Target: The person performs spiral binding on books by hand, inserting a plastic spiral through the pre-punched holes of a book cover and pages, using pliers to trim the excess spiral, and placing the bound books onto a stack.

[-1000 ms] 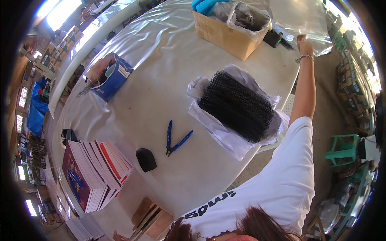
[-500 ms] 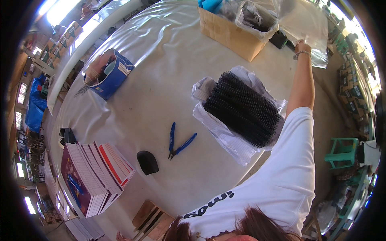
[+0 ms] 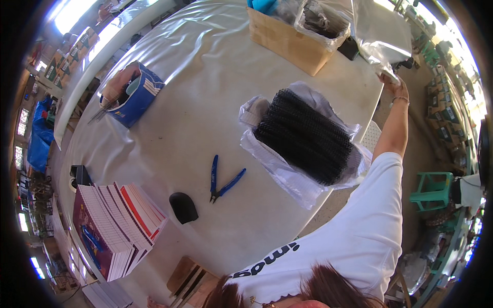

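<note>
Clear plastic at the table edge, pinched by the right hand; left hand: cannot tell.

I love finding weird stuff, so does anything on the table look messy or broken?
Nothing looks spilled or broken. The clear plastic sheet is crumpled at the right hand. The table cover is wrinkled toward the far left, not smooth, and the blue-handled wire cutters lie spread open.

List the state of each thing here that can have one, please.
Pliers: handles spread open
Cardboard box: open, things inside
Blue box: open, things inside
White wrapping: spread under black coils
Clear plastic: gathered at the held end
Right hand: gripping clear plastic
Left hand: barely visible, grip unclear
</note>
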Available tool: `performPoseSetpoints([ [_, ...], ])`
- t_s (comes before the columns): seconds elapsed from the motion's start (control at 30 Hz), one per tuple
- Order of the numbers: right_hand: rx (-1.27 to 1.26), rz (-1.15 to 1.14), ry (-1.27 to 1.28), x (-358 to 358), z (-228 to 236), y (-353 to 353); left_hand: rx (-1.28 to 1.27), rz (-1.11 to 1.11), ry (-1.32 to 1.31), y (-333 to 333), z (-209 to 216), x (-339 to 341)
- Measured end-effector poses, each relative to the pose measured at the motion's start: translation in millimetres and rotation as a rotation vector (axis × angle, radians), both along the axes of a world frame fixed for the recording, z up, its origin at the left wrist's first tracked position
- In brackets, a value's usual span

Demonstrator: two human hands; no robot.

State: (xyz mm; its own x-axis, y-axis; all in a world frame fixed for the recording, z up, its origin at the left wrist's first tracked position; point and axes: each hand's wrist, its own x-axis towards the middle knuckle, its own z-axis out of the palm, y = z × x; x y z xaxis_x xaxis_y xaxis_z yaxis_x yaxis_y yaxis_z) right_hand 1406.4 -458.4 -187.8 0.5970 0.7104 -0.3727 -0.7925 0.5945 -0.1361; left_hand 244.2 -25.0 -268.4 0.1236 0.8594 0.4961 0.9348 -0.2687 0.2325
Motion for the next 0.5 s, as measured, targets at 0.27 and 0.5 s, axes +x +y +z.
performPoseSetpoints([
  [0.27,2.755,0.368,2.106,21,32,105,0.029,0.023,0.041,-10,29,-1],
  [0.5,2.027,2.002,2.638,3,26,178,0.020,0.025,-0.013,-1,7,-4],
])
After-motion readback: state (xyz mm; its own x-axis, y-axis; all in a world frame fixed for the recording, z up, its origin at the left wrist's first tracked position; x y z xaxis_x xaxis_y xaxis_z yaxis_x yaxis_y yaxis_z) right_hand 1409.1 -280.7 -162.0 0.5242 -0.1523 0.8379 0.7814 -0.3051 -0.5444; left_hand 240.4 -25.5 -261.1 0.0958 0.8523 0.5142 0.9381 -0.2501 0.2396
